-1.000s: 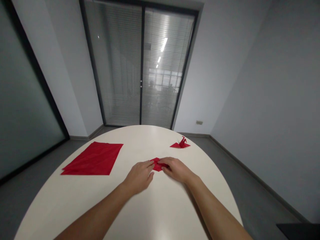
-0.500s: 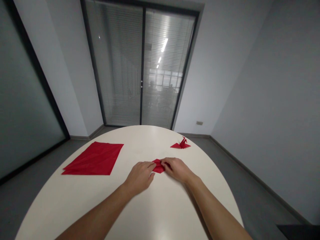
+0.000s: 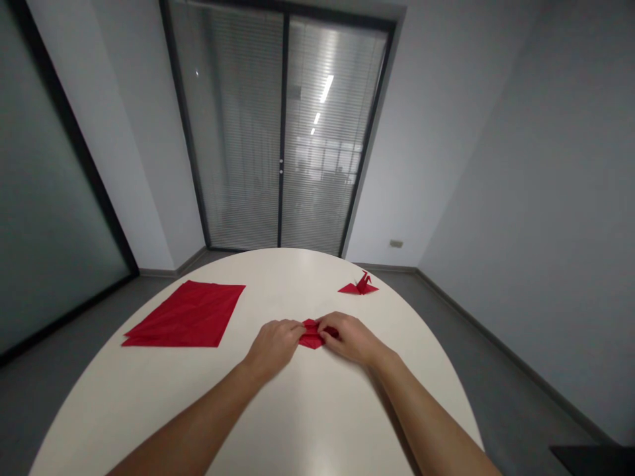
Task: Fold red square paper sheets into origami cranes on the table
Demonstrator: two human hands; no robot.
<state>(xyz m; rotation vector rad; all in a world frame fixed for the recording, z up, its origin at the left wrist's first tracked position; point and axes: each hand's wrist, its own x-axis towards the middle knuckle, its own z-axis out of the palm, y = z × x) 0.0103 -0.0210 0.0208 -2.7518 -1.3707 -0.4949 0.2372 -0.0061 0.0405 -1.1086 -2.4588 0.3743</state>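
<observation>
A small piece of folded red paper lies on the table between my two hands, with creases and points showing at its near and far edges. My left hand has its fingers closed on the paper's left side. On the opposite side, my right hand pinches the right edge between thumb and curled fingers. Both side edges of the paper are hidden under my fingers.
A red origami crane stands at the back right of the round white table. Large red paper sheets lie stacked on the left. Beyond the table is a glazed door with blinds.
The folded paper has shifted slightly left and nearer to me. My left thumb, apart from the paper before, has drawn in against it. My right hand stays nearly in place.
</observation>
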